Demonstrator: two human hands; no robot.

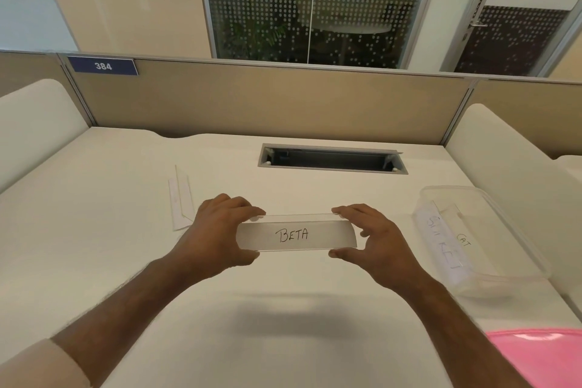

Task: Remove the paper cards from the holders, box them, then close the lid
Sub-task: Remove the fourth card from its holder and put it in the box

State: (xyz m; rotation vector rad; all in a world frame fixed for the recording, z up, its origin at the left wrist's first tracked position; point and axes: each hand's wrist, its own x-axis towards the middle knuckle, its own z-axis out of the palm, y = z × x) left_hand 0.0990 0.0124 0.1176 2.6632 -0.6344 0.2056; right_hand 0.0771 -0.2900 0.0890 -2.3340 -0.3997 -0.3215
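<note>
White desk (132, 261), empty clear holder (180, 198) far left, clear box (482, 239) right, pink lid (544, 356) near right

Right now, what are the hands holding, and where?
The BETA holder, by its two ends: left hand on the left end, right hand on the right.

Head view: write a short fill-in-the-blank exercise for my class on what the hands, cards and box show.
1. The card in the holder between the left hand and right hand reads ____.
2. The clear box lies to the ____ of the hands.
3. The lid at the bottom right corner is ____ in colour.
4. The blue sign on the partition shows the number ____.

Missing words: BETA; right; pink; 384
</note>
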